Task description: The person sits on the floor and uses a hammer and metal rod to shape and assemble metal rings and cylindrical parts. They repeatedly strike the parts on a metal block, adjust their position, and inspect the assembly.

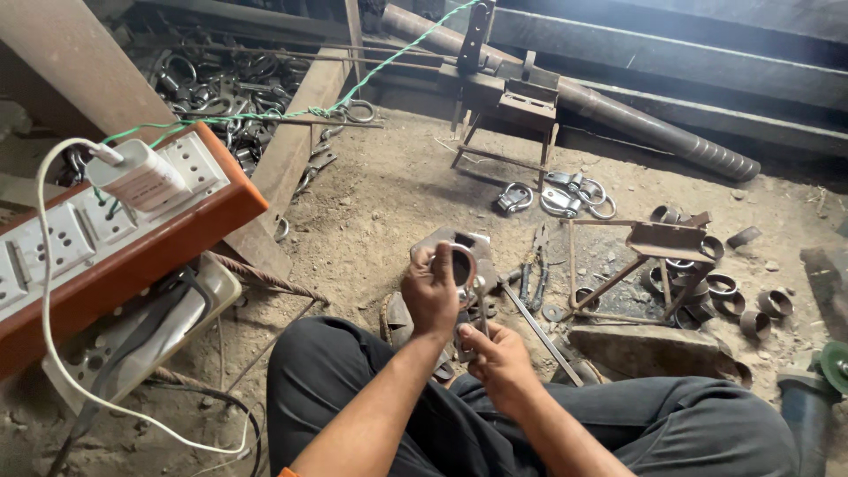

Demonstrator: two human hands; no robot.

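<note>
Plainly, the work is mid-piece. The left hand has its fingers curled tight around a metal clamp, thumb up along its side, holding it upright just above the knees. A ring-shaped part of the clamp shows just past the fingertips, facing the camera. The right hand sits below and slightly right of it, fingers pinched together on a thin metal piece that runs up toward the clamp; what that piece is cannot be told, nor whether it is already joined.

Judging by the ground, a few like pieces are done: several clamps lie well beyond the fingers on the dirt, and a big heap lies far off to the left. Short rings lie in a scatter to the right of the hands, around a small frame, so more seems left to assemble. Pliers rest just right of the left fingers, untouched.

A power strip with a charger stands far to the left.
</note>
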